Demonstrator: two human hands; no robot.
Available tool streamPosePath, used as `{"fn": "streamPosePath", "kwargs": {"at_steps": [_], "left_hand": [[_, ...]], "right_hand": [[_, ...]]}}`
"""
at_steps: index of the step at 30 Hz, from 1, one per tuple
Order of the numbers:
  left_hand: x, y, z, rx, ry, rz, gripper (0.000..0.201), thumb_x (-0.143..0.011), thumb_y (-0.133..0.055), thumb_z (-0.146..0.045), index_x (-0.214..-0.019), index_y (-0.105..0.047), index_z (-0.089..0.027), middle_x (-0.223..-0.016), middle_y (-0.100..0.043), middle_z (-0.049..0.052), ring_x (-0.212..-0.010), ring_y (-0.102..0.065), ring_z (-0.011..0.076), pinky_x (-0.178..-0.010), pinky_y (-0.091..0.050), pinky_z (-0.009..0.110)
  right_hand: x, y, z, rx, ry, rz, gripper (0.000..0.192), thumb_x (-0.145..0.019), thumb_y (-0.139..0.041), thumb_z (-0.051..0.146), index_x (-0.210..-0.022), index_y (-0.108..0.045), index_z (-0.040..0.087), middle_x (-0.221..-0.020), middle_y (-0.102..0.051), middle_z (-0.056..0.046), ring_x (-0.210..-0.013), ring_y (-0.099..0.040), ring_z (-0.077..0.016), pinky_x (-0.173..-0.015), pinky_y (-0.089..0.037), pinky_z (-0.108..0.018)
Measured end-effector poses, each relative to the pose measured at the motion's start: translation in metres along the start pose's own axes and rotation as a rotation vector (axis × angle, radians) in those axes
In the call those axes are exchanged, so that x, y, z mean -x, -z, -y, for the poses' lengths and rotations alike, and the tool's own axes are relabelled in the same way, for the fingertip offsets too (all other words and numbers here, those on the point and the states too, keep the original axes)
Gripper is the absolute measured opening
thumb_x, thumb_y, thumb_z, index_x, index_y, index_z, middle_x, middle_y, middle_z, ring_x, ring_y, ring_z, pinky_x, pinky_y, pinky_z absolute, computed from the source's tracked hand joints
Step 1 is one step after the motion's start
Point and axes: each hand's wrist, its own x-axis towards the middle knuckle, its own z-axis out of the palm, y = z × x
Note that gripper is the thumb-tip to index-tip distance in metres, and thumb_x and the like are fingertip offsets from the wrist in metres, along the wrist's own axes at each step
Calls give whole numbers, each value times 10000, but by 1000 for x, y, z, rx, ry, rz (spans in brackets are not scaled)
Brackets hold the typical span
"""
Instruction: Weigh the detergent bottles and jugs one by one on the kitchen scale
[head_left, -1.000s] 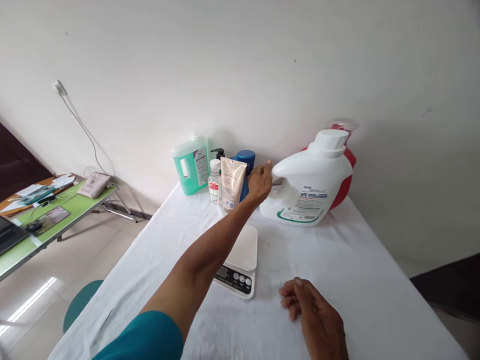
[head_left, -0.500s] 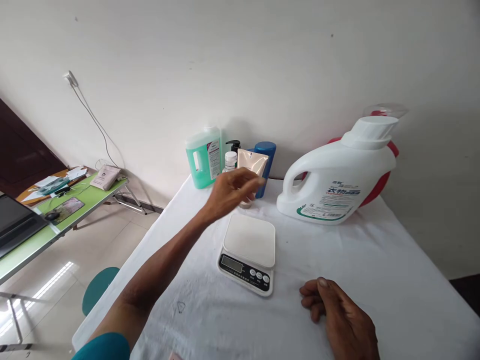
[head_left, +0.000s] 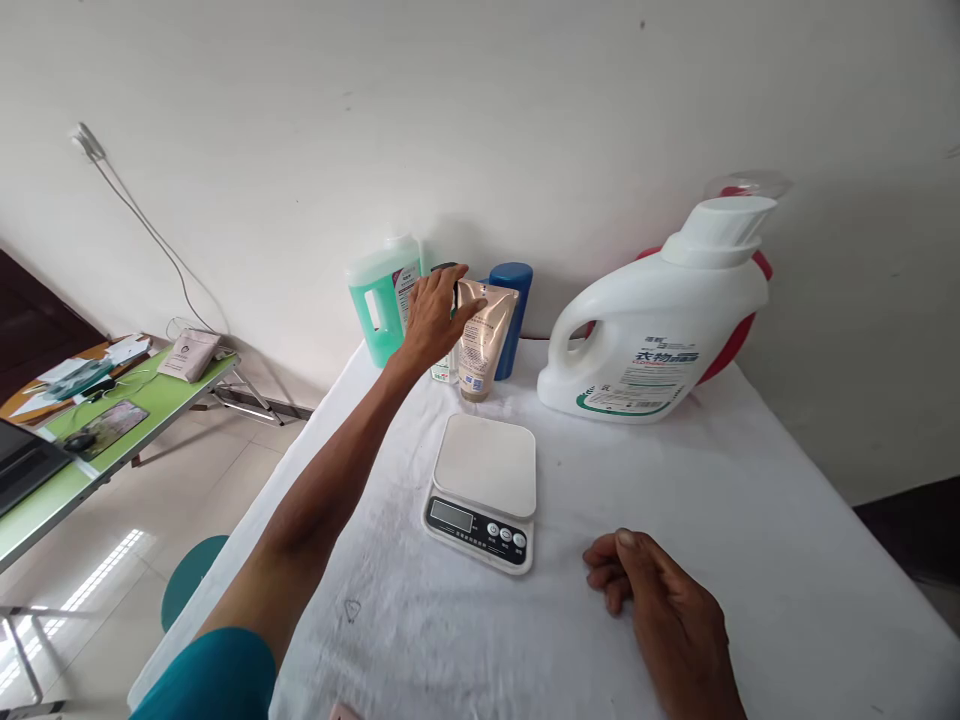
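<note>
Up by the wall, a small clear bottle, mostly hidden behind the left hand: only its lower part visible, with a red and white label, standing upright on the white cloth of the table. Left hand wrapped over the bottle's top, fingers curled round it and reaching across to the beige tube just beside; whether truly gripping or only laid on it, cannot tell. Behind the fingers, a black pump top partly covered. To the left of the bottle, touching or nearly so, a green jug; to the right, past the tube, a blue bottle. Further right, well apart, a large white detergent jug with a red jug behind it. Nearer, in front of the bottles, a white kitchen scale. Right hand resting on the cloth, loosely curled, holding nothing, well apart from the bottle, just right of the scale.
</note>
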Motion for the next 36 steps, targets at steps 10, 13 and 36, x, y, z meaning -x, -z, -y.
{"fn": "streamPosePath", "kwargs": {"at_steps": [10, 13, 36], "left_hand": [[-17, 4, -9, -54, -27, 144, 95, -922, -688, -288, -881, -742, -221, -976, -686, 89, -1068, -579, 291, -972, -446, 433], [-16, 4, -10, 78, -41, 149, 192, -932, -670, -316, -781, -731, -216, -894, -654, 72, -906, -617, 240, -870, -487, 392], [37, 75, -80, 208, -232, 130, 239, -962, -696, -368, -770, -734, -230, -859, -630, 48, -905, -649, 215, -811, -541, 381]], "right_hand": [[1, 1, 1, -15, 40, 17, 618, -962, -496, 777, -780, -664, 211, -738, -677, -54, -576, -572, -159, -595, -505, -294], [1, 0, 1, -22, 42, 30, 607, -969, -501, 766, -783, -664, 212, -729, -672, -53, -582, -573, -166, -594, -505, -296], [1, -3, 5, -39, 37, 9, 627, -935, -501, 800, -765, -657, 217, -697, -654, -46, -569, -556, -165, -599, -486, -311]]}}
